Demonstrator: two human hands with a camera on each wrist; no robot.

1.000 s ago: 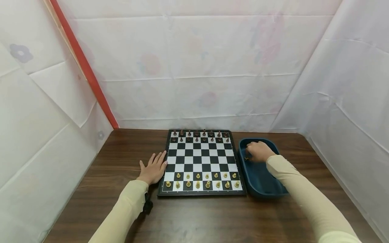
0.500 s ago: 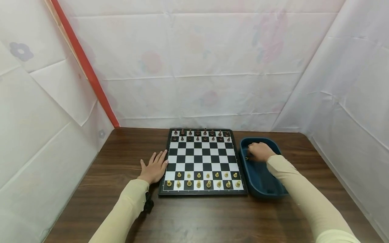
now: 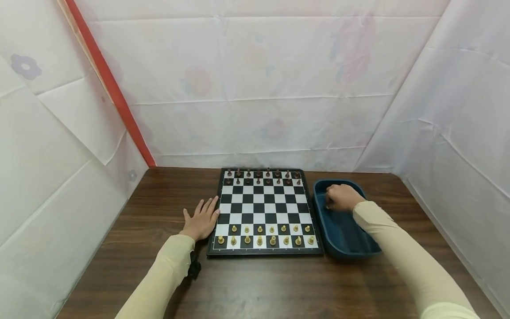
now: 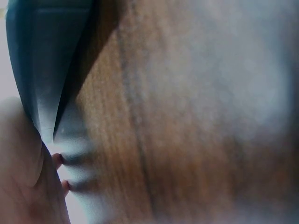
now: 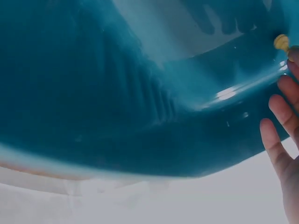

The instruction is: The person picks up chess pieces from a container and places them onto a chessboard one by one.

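A chessboard (image 3: 259, 208) lies on the table with rows of gold chess pieces (image 3: 260, 240) on its near side and dark brown chess pieces (image 3: 258, 174) on its far side. My left hand (image 3: 200, 223) rests with fingers spread at the board's left edge; the fingertips reach its frame. In the head view my right hand (image 3: 341, 197) is inside the blue bin (image 3: 346, 235), near its far left part. The right wrist view has its fingertips pinching a gold chess piece (image 5: 281, 43). The blurred left wrist view gives little of the left hand.
The bin stands close to the board's right side. Brown wooden tabletop (image 3: 259, 288) stretches in front of both. White sheets (image 3: 255, 88) enclose the back and sides, with a red strip (image 3: 111, 84) at the left corner. A black band (image 3: 194, 267) hangs at the left wrist.
Small gold pieces showed beside my right fingers in the bin before; now they are out of sight behind the hand in the head view. The left hand stays put.
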